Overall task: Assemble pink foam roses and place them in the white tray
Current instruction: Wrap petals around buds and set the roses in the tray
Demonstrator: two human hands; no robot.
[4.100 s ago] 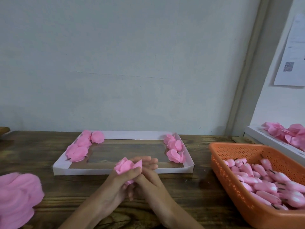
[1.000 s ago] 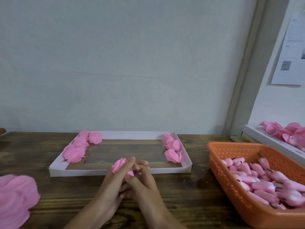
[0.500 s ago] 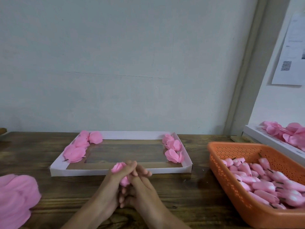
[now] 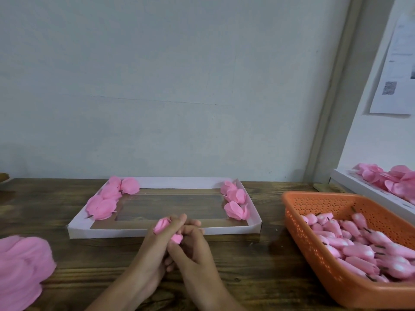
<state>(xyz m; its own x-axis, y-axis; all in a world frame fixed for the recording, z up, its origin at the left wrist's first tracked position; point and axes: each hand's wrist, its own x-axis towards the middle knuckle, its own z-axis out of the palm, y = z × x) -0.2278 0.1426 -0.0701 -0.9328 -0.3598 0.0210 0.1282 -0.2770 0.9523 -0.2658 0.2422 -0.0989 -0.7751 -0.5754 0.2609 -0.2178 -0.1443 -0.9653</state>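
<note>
Just before the near wall of the tray (image 4: 112,232), the left hand (image 4: 155,245) and right hand (image 4: 194,251) meet, both curled round one rose (image 4: 162,224); more roses (image 4: 102,204) lie at the tray's two ends

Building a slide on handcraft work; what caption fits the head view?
Left hand and right hand grip a pink foam rose before the white tray; orange basket of buds alongside.

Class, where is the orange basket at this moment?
In the head view, the orange basket sits at the right on the wooden table, right of the white tray.
</note>
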